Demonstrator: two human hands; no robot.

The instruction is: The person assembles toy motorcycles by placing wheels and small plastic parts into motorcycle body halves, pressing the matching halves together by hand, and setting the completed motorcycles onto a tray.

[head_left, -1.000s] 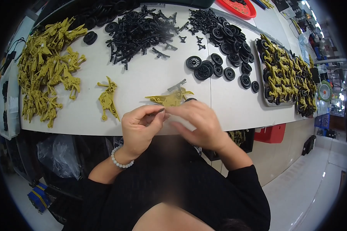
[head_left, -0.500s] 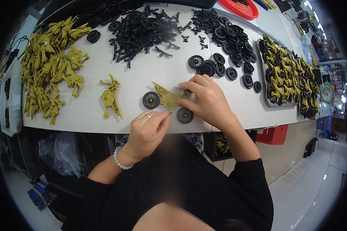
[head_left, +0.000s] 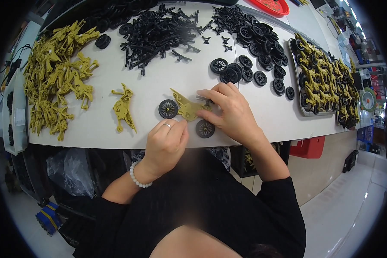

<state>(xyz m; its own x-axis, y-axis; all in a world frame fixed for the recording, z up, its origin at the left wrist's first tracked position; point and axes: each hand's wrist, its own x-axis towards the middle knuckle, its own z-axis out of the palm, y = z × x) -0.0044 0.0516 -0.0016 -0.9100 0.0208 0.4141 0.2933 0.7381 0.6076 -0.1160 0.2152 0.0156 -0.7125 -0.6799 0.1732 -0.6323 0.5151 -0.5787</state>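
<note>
Yellow frame (head_left: 186, 110) lying on its side near the front edge of the table (head_left: 144, 96), its pointed end aiming up and left; right end being partly covered. First black spoked wheel (head_left: 168, 109), yellow at hub, lying flat at the frame's left end. Second wheel (head_left: 205, 128), also spoked, lying below the frame's right part. Dark bar (head_left: 207, 102) showing at upper right, blurring; joint not readable.

I position the left hand (head_left: 167, 141) with fingers (head_left: 181, 130) pinched; the right hand (head_left: 232, 111) arches, thumb (head_left: 208, 116) opposing its fingers.
</note>
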